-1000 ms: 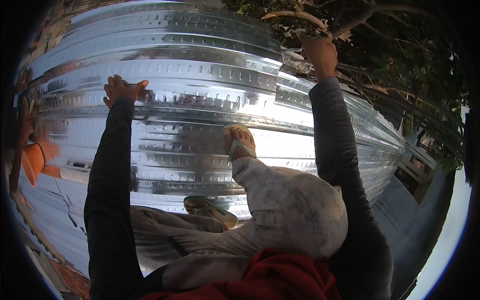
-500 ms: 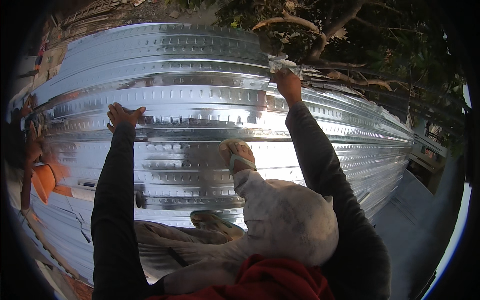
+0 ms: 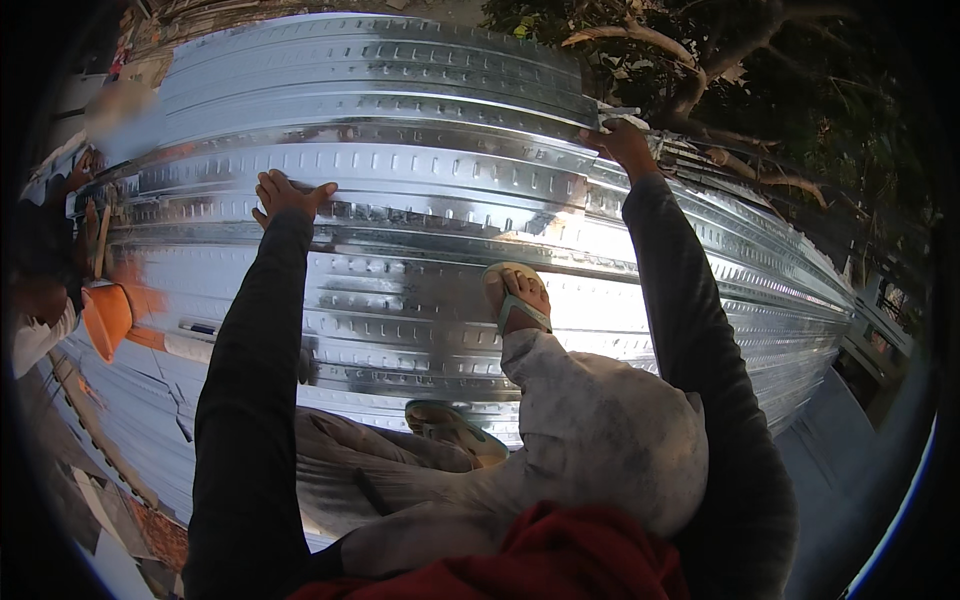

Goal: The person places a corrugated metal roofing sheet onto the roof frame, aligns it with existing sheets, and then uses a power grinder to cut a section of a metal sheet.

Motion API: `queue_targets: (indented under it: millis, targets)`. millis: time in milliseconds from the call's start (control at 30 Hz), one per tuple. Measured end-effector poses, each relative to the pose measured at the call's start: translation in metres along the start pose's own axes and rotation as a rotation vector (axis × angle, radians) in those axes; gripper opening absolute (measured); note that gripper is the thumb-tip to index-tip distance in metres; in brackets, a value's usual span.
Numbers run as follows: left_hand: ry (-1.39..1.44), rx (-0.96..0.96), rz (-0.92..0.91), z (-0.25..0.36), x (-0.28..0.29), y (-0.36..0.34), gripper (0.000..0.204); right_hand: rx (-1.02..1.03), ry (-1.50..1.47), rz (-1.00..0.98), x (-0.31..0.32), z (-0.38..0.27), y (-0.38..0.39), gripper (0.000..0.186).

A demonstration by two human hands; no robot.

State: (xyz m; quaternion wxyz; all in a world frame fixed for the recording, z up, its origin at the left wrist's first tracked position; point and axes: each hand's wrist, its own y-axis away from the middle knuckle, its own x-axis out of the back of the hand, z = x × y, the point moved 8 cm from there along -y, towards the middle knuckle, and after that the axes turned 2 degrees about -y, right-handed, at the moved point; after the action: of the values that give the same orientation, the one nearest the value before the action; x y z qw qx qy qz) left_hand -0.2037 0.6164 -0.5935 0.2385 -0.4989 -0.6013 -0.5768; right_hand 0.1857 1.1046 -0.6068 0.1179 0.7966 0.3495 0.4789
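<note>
Silvery ribbed metal decking sheets with rows of small embossed dashes lie side by side beneath me. My left hand rests on one sheet with its fingers spread, close to a dark seam. Farther right, my right hand is closed on the end edge of an upper sheet, its fingertips partly hidden. My sandalled foot stands on the metal between my arms. The other sandal shows nearer, beside my bent leg.
At the far left, another person's hands are by the sheets' ends. An orange flared object lies nearby, beside a pale tube-like piece. Tree branches overhang the far right. A grey surface lies at the lower right.
The view has shifted, so sheets and hands appear farther right and higher. Both my hands stay on the metal. More of the other person shows at the left.
</note>
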Motion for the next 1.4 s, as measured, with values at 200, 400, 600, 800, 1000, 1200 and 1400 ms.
queue_targets:
  millis: [200,400,600,800,1000,1200,1400]
  targets:
    - [-0.035,0.034,-0.016,0.0,-0.006,-0.011,0.132,0.091,0.259,0.444,0.024,-0.018,0.052,0.067]
    - [-0.08,0.023,0.018,0.002,-0.013,-0.017,0.131,0.232,-0.006,0.391,0.002,0.006,0.143,0.027]
    - [-0.049,0.03,-0.031,0.005,0.008,-0.002,0.132,0.405,0.027,0.077,-0.031,0.007,0.15,0.029]
    - [0.035,0.061,-0.127,0.018,0.021,0.018,0.132,0.311,0.12,-0.096,-0.036,-0.013,0.161,0.035]
    - [0.122,0.078,-0.136,-0.007,0.021,0.026,0.131,0.518,0.033,-0.329,-0.074,-0.071,0.16,0.039]
    - [0.199,0.055,-0.096,-0.002,0.014,0.021,0.131,0.384,0.009,-0.454,-0.109,-0.126,0.149,0.03]
    - [0.227,0.081,-0.06,-0.008,0.01,0.024,0.133,0.455,-0.09,-0.691,-0.176,-0.163,0.132,0.034]
